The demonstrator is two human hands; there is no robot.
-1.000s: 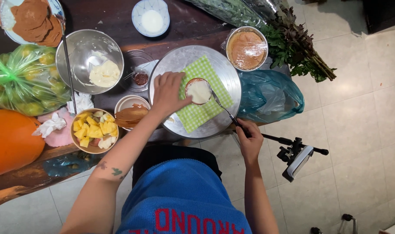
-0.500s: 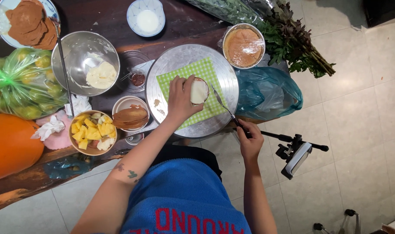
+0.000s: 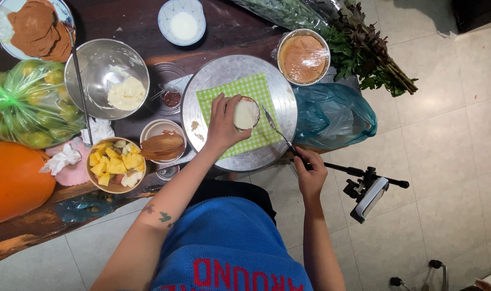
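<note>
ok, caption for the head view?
Left hand steadies a small cream-topped cake on a green checked mat; right hand holds a palette knife.

Two hands point(image 3: 224, 121), five bowls point(image 3: 106, 75), one turntable point(image 3: 280, 91).

This looks like a home kitchen set up for making small cakes or desserts. A dark wooden bench point(image 3: 132, 32) carries cooking things throughout: a steel mixing bowl point(image 3: 92, 64) smeared with pale cream near its middle, a round metal turntable point(image 3: 202, 91) with a green checked cloth point(image 3: 224, 89) at its near edge, a bowl of cut yellow fruit point(image 3: 113, 164) toward the near left, and a plate of brown round cakes point(image 3: 35, 27) at the far left corner. A bunch of leafy herbs point(image 3: 364, 54) hangs over the far right corner. The floor point(image 3: 450, 134) is pale square tile, domestic rather than commercial, and a small tripod with a phone point(image 3: 366, 194) stands on it beside the bench.
</note>
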